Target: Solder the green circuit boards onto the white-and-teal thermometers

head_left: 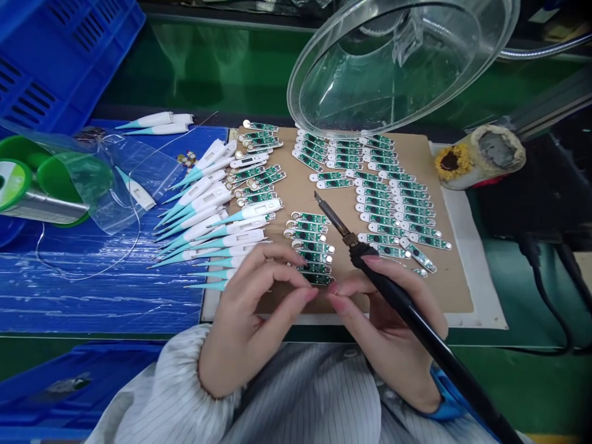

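My left hand point(266, 302) is pinched, thumb against index finger, just below a short column of green circuit boards point(312, 237). Something too small to make out is between its fingertips and those of my right hand point(386, 314). A black soldering iron point(402, 299) lies in my right hand, its metal tip pointing up and left over the brown board point(340, 203). More circuit boards point(374, 203) are laid in columns to the right. White and teal thermometers point(203, 197) are piled to the left of the boards.
A round clear magnifier point(393, 68) hangs over the back of the board. Solder spools point(46, 182) and a plastic bag point(124, 185) lie on the blue surface point(106, 290) at left. A blue crate point(60, 55) stands behind them. A tip-cleaning holder point(481, 154) and black cables point(541, 283) are at right.
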A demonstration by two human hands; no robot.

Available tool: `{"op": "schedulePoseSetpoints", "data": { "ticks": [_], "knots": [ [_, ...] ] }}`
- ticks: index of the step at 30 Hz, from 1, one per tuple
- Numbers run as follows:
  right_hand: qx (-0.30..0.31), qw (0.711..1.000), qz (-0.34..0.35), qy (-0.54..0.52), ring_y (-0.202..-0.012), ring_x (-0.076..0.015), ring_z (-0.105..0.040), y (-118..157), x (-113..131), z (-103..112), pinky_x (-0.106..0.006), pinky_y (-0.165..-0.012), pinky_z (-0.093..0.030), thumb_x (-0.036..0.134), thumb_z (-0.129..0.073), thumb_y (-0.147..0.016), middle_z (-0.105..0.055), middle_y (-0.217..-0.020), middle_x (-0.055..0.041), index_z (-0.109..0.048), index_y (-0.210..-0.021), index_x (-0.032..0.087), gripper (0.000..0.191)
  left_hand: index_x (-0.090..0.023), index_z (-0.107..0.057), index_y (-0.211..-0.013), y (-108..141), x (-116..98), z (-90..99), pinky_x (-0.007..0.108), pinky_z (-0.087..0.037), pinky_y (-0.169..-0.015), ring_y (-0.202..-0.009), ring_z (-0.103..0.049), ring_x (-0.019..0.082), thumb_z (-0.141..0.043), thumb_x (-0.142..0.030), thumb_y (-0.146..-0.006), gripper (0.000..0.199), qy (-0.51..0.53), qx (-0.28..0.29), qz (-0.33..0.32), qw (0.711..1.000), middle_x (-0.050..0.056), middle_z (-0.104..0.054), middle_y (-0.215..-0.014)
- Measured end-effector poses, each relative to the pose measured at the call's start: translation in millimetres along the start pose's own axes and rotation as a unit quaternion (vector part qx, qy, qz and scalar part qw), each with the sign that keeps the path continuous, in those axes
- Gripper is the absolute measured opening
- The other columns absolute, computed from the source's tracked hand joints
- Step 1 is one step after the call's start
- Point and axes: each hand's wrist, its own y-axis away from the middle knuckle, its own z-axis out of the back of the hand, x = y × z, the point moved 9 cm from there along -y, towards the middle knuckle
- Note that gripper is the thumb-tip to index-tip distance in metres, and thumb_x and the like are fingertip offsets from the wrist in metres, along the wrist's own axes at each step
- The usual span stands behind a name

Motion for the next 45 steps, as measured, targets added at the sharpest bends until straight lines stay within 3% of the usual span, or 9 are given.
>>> {"op": "schedulePoseSetpoints", "data": {
  "ticks": [3,6,8,11,17,26,45],
  "knots": [
    [-0.020,0.999,-0.014,0.046,-0.075,-0.0176,-0.073,1,-8,11,-0.042,-0.090,-0.060,0.014,-0.064,-0.093,-0.074,-0.079,0.0033,-0.061,-0.128,0.030,0.039,-0.024,-0.065,-0.089,-12,5,4.6,0.043,-0.045,-0.105,-0.125,-0.054,0.025,-0.062,-0.017,-0.095,0.009,-0.111,0.019,-0.030,0.993,0.008,-0.056,-0.127],
    [-0.067,0.997,0.011,0.028,-0.057,-0.0141,-0.066,1,-15,27,-0.033,-0.062,-0.059,0.026,-0.059,-0.098,-0.067,-0.068,0.0039,-0.068,-0.119,0.028,0.023,-0.022,-0.066,-0.086,-19,11,4.0,0.051,-0.040,-0.110,-0.133,-0.048,0.029,-0.063,-0.018,-0.094,0.009,-0.189,0.034,-0.059,0.980,0.009,-0.053,-0.137],
    [-0.109,0.993,0.033,0.027,-0.054,-0.0126,-0.062,1,-19,38,-0.029,-0.051,-0.052,0.032,-0.063,-0.096,-0.068,-0.073,0.0023,-0.072,-0.111,0.028,0.018,-0.022,-0.067,-0.085,-21,13,2.4,0.054,-0.038,-0.113,-0.134,-0.046,0.031,-0.065,-0.019,-0.093,0.009,-0.214,0.033,-0.077,0.973,0.009,-0.054,-0.137],
    [-0.156,0.985,0.040,0.057,-0.056,-0.0126,-0.060,3,-26,49,-0.028,-0.047,-0.045,0.033,-0.068,-0.092,-0.071,-0.086,-0.0001,-0.075,-0.101,0.028,0.012,-0.023,-0.068,-0.083,-21,14,0.2,0.056,-0.037,-0.114,-0.135,-0.046,0.031,-0.068,-0.019,-0.091,0.009,-0.227,0.030,-0.087,0.969,0.009,-0.055,-0.137],
    [-0.123,0.990,0.055,0.048,-0.048,-0.0120,-0.055,4,-29,38,-0.026,-0.037,-0.035,0.030,-0.057,-0.098,-0.070,-0.076,0.0010,-0.072,-0.093,0.027,0.016,-0.022,-0.067,-0.082,-20,13,1.9,0.054,-0.035,-0.116,-0.136,-0.047,0.029,-0.067,-0.018,-0.091,0.010,-0.228,0.022,-0.068,0.971,0.009,-0.054,-0.140],
    [-0.122,0.990,0.058,0.035,-0.050,-0.0134,-0.055,6,-29,34,-0.031,-0.047,-0.047,0.026,-0.060,-0.096,-0.071,-0.072,0.0020,-0.072,-0.088,0.027,0.015,-0.023,-0.065,-0.084,-15,12,-2.6,0.061,-0.031,-0.117,-0.137,-0.045,0.032,-0.065,-0.018,-0.090,0.008,-0.257,0.012,-0.053,0.965,0.009,-0.054,-0.142],
    [-0.129,0.988,0.076,0.029,-0.048,-0.0138,-0.056,6,-30,36,-0.033,-0.050,-0.051,0.024,-0.066,-0.091,-0.072,-0.073,0.0026,-0.076,-0.088,0.027,0.011,-0.019,-0.065,-0.083,-13,13,-5.8,0.055,-0.025,-0.123,-0.141,-0.041,0.030,-0.062,-0.016,-0.091,0.009,-0.285,0.018,-0.040,0.958,0.009,-0.054,-0.143]
  ]
}}
